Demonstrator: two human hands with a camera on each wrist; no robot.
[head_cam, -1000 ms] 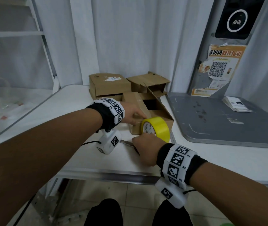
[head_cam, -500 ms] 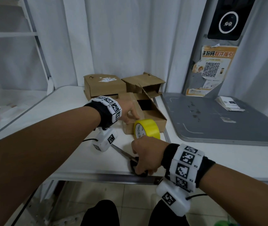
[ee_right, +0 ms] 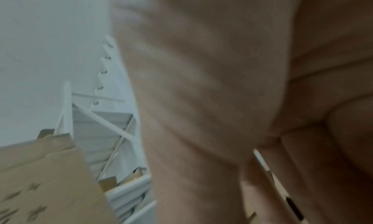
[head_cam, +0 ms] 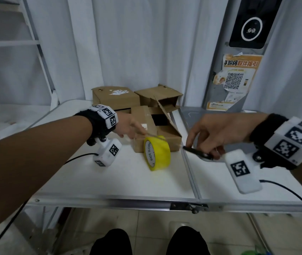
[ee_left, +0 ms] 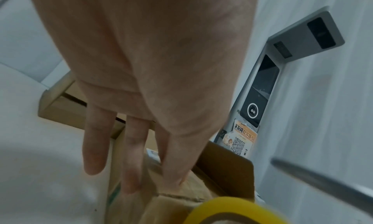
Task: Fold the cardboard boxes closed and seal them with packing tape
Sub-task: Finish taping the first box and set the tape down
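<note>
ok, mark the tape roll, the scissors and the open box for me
tape roll (head_cam: pixel 160 157), head view, yellow outer band
scissors (head_cam: pixel 195 151), head view, dark handle under the right hand
open box (head_cam: pixel 166 132), head view, near inner flap

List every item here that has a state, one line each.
Front cardboard box: one flap down, opening still showing.
Back left box: folded closed.
Back right box: flaps open.
Tape roll: standing on edge.
Left hand: resting on front box.
Right hand: gripping scissors.

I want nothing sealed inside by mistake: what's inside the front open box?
Through the front box's opening only dark interior shows, with no object visible; its flaps and the left hand cover the rest.
</note>
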